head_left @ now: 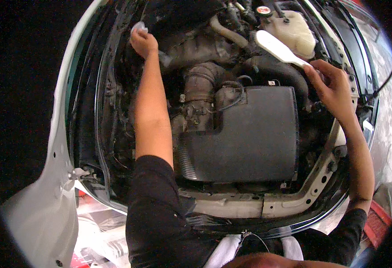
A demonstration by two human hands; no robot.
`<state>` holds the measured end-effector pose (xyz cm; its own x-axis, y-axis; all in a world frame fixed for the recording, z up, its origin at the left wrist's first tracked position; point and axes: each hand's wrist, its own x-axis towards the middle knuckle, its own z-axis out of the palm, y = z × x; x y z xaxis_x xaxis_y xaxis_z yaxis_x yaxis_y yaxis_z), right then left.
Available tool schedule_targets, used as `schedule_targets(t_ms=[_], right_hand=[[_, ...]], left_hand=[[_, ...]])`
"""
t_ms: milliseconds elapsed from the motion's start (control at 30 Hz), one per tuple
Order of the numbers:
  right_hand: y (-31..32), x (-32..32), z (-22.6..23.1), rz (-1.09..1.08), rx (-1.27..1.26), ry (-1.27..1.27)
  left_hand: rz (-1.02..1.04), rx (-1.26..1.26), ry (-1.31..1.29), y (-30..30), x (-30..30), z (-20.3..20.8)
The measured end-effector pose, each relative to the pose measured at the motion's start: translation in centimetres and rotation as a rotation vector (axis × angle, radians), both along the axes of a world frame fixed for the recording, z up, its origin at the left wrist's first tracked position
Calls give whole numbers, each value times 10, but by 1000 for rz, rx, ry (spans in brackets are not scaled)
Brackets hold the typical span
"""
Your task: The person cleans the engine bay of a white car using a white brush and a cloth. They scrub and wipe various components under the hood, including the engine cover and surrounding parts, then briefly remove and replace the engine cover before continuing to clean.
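Note:
Over the open engine bay, my left hand point(144, 43) is closed round a small pale, partly see-through piece point(139, 27) at the far left; its kind is not clear. My right hand point(334, 87) grips the narrow handle of a white brush point(274, 45) with a long rounded head. Only the brush's smooth back shows, so any bristles are hidden. The brush head points left and away, close to the cream coolant tank point(299, 33). Between my arms sits the black air filter box point(258, 134), with a ribbed intake hose point(200, 78) behind it.
The pale front body panel point(227, 207) runs along the near side. The raised white hood point(35, 205) stands at the left with its hinge. A red and white cap point(263, 10) and several dark hoses lie at the back. Beyond the right fender is a red object point(379, 219).

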<state>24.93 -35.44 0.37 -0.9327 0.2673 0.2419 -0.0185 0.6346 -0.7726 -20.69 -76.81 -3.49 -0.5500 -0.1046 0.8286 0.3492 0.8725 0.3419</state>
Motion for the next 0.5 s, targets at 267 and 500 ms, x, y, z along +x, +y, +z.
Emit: schedule_targets(t_ms=[267, 500], right_hand=[[-1, -7, 9, 61, 14, 178], [19, -4, 5, 16, -74, 208]], left_hand=[[597, 644, -485, 80, -23, 22], [201, 567, -735, 213, 80, 55]])
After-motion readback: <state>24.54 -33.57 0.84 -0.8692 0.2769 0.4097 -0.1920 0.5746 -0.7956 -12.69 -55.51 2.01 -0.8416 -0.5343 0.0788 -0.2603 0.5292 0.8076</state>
